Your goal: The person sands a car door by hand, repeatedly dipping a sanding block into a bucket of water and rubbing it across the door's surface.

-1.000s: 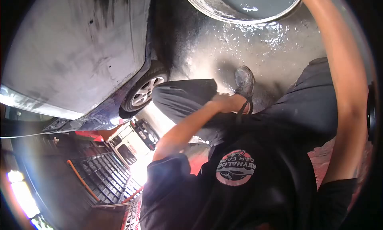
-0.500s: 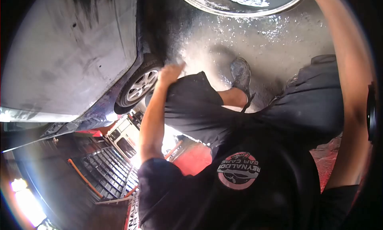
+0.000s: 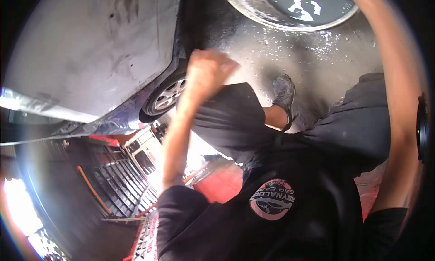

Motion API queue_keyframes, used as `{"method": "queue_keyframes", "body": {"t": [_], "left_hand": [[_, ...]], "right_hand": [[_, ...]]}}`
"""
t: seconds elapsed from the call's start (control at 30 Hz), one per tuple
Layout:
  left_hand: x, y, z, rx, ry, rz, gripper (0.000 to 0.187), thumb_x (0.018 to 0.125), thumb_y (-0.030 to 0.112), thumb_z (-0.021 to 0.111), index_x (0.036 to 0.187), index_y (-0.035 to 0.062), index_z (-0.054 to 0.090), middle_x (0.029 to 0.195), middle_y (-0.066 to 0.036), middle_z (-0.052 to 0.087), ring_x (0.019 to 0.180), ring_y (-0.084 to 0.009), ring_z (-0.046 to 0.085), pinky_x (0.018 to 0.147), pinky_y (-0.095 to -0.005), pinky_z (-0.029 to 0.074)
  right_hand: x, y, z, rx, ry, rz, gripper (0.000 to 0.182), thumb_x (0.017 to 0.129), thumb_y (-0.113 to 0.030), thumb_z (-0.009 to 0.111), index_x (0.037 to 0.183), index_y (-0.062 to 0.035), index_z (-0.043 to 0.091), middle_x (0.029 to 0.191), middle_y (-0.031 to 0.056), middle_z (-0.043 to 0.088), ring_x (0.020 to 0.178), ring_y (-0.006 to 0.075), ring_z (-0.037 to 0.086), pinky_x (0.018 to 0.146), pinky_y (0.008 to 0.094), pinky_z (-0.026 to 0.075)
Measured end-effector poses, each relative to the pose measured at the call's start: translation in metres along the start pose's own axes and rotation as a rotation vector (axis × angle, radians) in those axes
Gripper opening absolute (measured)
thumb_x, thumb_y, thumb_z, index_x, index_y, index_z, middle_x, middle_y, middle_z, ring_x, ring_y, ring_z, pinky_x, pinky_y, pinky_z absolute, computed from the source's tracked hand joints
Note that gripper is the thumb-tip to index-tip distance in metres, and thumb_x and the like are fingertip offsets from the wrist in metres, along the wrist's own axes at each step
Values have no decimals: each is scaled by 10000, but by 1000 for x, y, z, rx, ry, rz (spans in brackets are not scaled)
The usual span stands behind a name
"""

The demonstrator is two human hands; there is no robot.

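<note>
Left grip (image 3: 209,70): held above my left knee (image 3: 233,100), beside the wheel (image 3: 166,97); motion-blurred, so I cannot tell whether it is spread, pressed together or pinching anything.
Right grip: beyond the upper edge of view, state unknown; my right forearm (image 3: 398,75) extends past the tub (image 3: 249,7).
Tub: on the wet floor (image 3: 317,57), ahead of my shoe (image 3: 283,91); probably set there to keep its liquid (image 3: 310,2) within reach.
Stance: knees wide, presumably for balance.
Count in view: grips, one; tubs, one; nearby wheels, one; shoes clearly visible, one.
</note>
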State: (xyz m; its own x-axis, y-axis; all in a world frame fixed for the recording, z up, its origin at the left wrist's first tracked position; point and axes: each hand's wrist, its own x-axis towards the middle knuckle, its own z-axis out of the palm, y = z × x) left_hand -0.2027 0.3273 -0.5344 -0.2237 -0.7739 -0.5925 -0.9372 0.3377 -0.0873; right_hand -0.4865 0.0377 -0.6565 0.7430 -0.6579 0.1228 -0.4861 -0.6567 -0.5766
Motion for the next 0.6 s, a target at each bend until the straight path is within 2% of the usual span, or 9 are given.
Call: {"method": "queue_keyframes", "body": {"t": [0.03,0.1,0.17,0.2,0.27,0.33,0.47,0.57,0.6], "left_hand": [[-12,-16,-19,185,-25,-33,274,1020,310,569,1037,118,765,1101,-134,760,1077,-335,713,997,-594,504],[-75,3,44,369,-560,-460,346,1023,371,534,986,123,772,1087,-140,763,1059,-343,714,994,-644,478],[-80,64,57,369,-322,-295,405,1036,415,505,1002,114,774,1167,-192,707,1240,-388,607,1088,-665,398],[-84,98,88,411,9,-357,373,983,414,551,970,121,780,1168,-192,690,1288,-404,561,1095,-636,399],[-77,162,81,62,-610,-206,438,1000,440,544,1247,122,716,1304,-136,672,1331,-363,561,1175,-558,346],[-113,185,109,-141,-289,-100,508,1011,495,542,1374,159,657,1399,-101,644,1394,-332,526,1240,-577,266],[-107,71,32,124,-244,-41,611,1005,606,508,1396,161,660,1494,-63,598,1477,-315,444,1262,-623,176],[-121,-78,-6,323,-543,-298,543,1014,591,516,1260,180,773,1457,-122,638,1421,-344,522,1231,-600,235],[-136,-129,-21,-56,-441,-488,553,1015,569,528,1293,148,757,1490,-139,612,1432,-347,513,1235,-567,251]], "right_hand": [[1,-2,2,-13,-15,11,191,866,-101,605,1007,-53,725,903,214,727,850,402,708,743,510,530],[6,-3,12,-6,-91,25,193,859,-105,614,1009,-58,727,900,211,727,841,406,708,744,511,532],[0,13,-7,-57,-100,142,196,852,-109,622,1010,-63,729,898,208,727,833,410,708,746,513,533],[-5,8,-17,-36,-70,53,190,852,-112,628,1007,-67,729,899,210,727,842,414,707,757,511,536],[2,10,4,46,-83,9,169,842,-118,644,984,-70,720,878,208,720,852,426,701,761,514,532],[-1,-10,-12,30,-55,75,160,847,-122,638,978,-66,713,869,211,714,852,427,697,755,521,524],[1,-6,-9,51,-104,75,169,874,-128,617,999,-60,708,891,223,717,878,423,701,765,528,521],[-2,-9,-16,-15,-168,43,191,899,-124,597,1035,-49,708,941,241,723,912,423,705,788,522,527],[-2,-11,-17,-32,-168,46,191,899,-124,597,1035,-49,708,941,241,723,912,423,705,788,522,527]]}}
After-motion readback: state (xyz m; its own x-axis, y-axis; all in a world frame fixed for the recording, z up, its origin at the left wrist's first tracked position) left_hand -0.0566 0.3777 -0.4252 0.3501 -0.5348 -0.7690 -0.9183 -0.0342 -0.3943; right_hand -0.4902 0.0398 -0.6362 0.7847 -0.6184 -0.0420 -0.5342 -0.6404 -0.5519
